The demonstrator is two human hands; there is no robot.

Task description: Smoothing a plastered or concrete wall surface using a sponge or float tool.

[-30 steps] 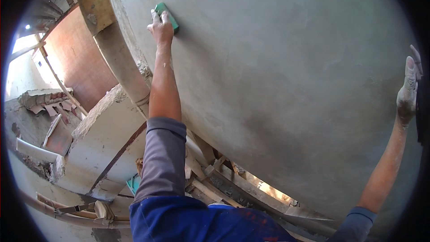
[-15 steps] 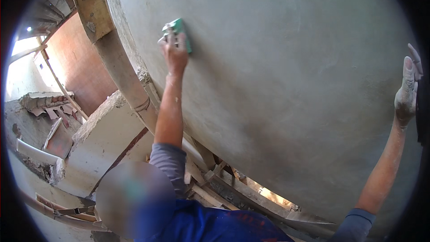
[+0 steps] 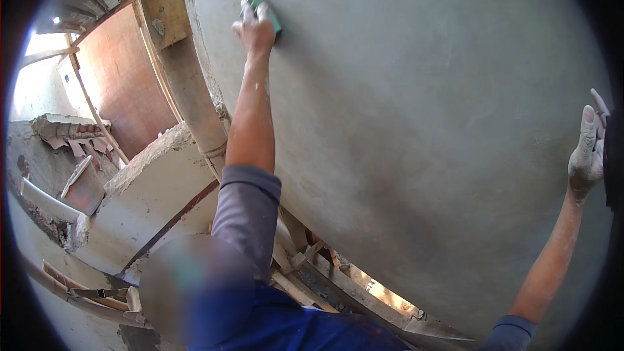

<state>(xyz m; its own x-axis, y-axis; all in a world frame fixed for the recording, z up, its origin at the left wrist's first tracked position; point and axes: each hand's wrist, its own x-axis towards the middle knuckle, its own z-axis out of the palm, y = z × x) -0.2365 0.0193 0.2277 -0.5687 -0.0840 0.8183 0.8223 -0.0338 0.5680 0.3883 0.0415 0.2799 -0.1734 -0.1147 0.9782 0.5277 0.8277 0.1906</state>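
High on the grey plastered wall point(image 3: 416, 91), my left hand point(image 3: 258, 29) holds a green plastering float point(image 3: 276, 23) flat against the surface. Its fingers wrap over the float and hide most of the grip. My left arm is stretched nearly straight up. Far to the right, my right hand point(image 3: 587, 156) is raised beside the wall, dusted white, with its thumb and a finger stretched out. The rest of its fingers are partly hidden by a dark shape point(image 3: 610, 162) at the picture's rim. Whether the palm touches anything, I cannot tell.
A wooden post point(image 3: 162, 6) runs along the wall's left edge. To the left are a broken wall ledge point(image 3: 156, 156), a reddish-brown panel point(image 3: 120, 71) and a leaning plastic container point(image 3: 84, 188). Wooden poles point(image 3: 305, 286) lie below the plastered wall. A blurred round patch point(image 3: 188, 286) covers the lower left.
My left hand has slid upward along the wall with the float, the arm reaching farther. My right hand sits slightly lower in the picture. The view has shifted a little.
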